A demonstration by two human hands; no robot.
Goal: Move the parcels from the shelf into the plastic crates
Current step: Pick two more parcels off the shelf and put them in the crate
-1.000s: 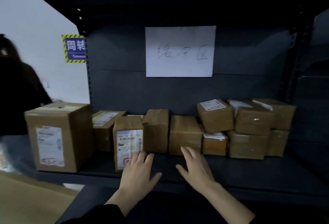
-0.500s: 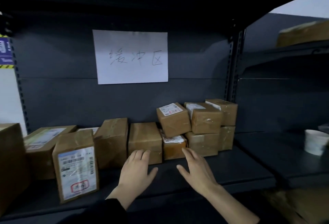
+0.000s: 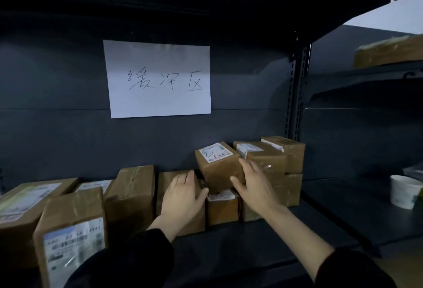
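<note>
Tall brown cardboard parcel with printed label (image 3: pixel 71 242) standing at front lip of dark metal shelf (image 3: pixel 251 248), crowding left end. Upright taped brown parcel (image 3: pixel 132 196) standing just beside left hand (image 3: pixel 183 198). Left hand lying flat, fingers straight, thumb reaching toward small brown cardboard parcel with white top label (image 3: pixel 217 168). This parcel sitting atop 1 smaller brown box (image 3: pixel 222 210); bare shelf lying open in front. Right hand (image 3: pixel 254 187) spreading wide, straight fingers touching its right side. Stacked brown parcels (image 3: pixel 265 161) crowding just right. White paper cup (image 3: pixel 404 192) standing well apart.
</note>
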